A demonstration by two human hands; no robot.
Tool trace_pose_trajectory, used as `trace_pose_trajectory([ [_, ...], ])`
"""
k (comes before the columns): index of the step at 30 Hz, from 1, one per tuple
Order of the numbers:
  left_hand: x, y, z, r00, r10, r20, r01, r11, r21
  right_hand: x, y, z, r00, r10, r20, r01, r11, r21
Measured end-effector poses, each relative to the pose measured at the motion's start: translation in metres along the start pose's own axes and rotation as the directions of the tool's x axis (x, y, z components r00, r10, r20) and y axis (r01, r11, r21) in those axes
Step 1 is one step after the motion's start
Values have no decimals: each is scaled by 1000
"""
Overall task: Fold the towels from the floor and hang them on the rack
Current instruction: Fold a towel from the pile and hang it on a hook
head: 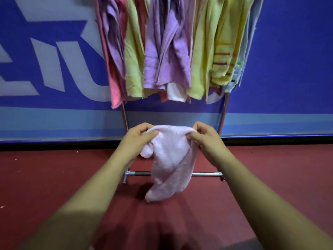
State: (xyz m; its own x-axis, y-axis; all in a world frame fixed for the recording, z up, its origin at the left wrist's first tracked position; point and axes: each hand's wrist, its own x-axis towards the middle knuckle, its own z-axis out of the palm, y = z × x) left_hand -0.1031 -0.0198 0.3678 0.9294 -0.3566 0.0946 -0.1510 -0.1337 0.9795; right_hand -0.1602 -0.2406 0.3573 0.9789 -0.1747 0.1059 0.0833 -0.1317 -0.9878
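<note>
Holding a pale pink towel (169,159) up in the air, the person is standing right in front of the rack (223,112), and the towel is hanging clear of the red floor (54,177). The left hand (138,138) is gripping the top left corner, its fingers (144,127) curling and pinching the cloth. The right hand (204,138) is doing the same on the top right corner, thumb and fingers (199,125) squeezing the edge between them. The hands are sitting close together, so the cloth is sagging and twisting below them instead of hanging flat, with a lump bunching under the left hand.

Where this could be going wrong, I reckon: folding from a twisted start is asking for a lopsided fold, since the lower corners aren't lining up. The rack is also looking packed with hung towels (167,51) in purple, green, yellow and pink, so squeezing another in is risking knocking a neighbour off. And a loose pinch on either corner is risking dropping it to the floor.
</note>
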Motion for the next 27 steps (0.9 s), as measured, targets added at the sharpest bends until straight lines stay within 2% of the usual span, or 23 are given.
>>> trace_pose_trajectory([
  [3,-13,0,-1,999,-21,40,20,999,25,-18,6,11,996,55,75,-57,998,25],
  [6,-17,6,0,996,-44,76,45,999,-20,-27,5,21,959,117,259,-133,990,46],
  [9,-21,8,-2,992,-14,126,8,999,50,-32,5,31,923,109,370,-95,994,-58],
  [11,-21,7,-10,986,-19,165,4,996,90,-31,7,37,946,62,318,-53,998,-35],
  [15,-17,-1,-29,967,-129,221,85,976,202,-23,4,34,987,62,151,-102,957,271],
  [17,-15,-3,-31,979,-107,171,91,991,99,-18,5,33,987,83,135,-118,952,283],
  [20,-11,0,-24,990,-96,101,118,962,-247,-14,6,37,974,155,166,-191,955,227],
  [21,-10,0,-22,992,-97,81,116,952,-283,-13,7,39,967,168,191,-202,963,178],
  [22,-9,1,-20,994,-94,63,108,954,-281,-13,8,41,960,169,222,-200,971,129],
  [24,-8,0,-19,997,-58,44,65,984,-168,-14,7,45,947,143,288,-172,982,78],
  [27,-9,-4,-20,991,-16,135,11,999,40,-16,5,52,922,117,370,-156,985,78],
])
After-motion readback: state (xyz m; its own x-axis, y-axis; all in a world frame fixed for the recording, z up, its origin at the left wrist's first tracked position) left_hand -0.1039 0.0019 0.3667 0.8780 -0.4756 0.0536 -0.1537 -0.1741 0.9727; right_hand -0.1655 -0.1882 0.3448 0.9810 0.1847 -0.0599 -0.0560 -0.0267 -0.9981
